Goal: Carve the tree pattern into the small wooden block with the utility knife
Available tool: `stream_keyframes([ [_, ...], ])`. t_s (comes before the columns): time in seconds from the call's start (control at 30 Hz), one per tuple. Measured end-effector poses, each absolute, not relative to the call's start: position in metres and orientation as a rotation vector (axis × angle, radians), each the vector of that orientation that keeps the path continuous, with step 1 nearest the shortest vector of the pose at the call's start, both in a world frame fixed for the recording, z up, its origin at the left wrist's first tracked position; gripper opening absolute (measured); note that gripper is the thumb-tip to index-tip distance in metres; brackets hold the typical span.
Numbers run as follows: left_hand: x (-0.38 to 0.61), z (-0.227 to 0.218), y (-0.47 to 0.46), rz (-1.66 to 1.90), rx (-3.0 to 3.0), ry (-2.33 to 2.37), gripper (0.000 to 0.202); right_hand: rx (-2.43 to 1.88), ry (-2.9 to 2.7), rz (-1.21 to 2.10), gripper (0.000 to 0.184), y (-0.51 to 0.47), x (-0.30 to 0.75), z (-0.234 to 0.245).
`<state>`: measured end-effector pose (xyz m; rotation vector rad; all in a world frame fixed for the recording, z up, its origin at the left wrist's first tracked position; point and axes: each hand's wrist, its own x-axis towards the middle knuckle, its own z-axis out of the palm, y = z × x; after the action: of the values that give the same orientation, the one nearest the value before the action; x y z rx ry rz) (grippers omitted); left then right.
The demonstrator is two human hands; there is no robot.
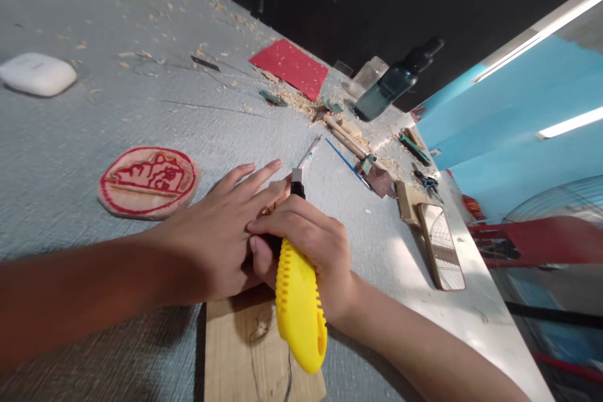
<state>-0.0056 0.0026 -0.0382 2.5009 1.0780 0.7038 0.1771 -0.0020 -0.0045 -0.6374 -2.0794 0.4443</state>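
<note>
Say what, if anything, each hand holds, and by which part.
The right hand holds the yellow cutter around its front half. The left hand lies over the wooden board; any grip is hidden.

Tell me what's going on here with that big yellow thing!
A person's right hand grips a yellow-handled cutter, its metal end pointing away from them. The left hand is right beside it, over a wooden board, with fingers stretched out. Off to the left, apart from both hands, lies a rounded piece with a red drawing. Wood shavings are scattered farther back.
</note>
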Motion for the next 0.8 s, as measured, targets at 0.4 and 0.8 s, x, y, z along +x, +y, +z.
stream_keyframes([
  [0.4,-0.0036,-0.0310,0.0028,0.639,2.672,1.024,0.068,-0.660,-2.028,0.450,0.021,-0.0067,0.1806,-0.0011],
  [0.8,-0.0034,-0.0295,0.0047,0.591,2.697,1.047,0.065,-0.659,-2.028,0.352,0.008,-0.0114,0.1834,0.0000],
])
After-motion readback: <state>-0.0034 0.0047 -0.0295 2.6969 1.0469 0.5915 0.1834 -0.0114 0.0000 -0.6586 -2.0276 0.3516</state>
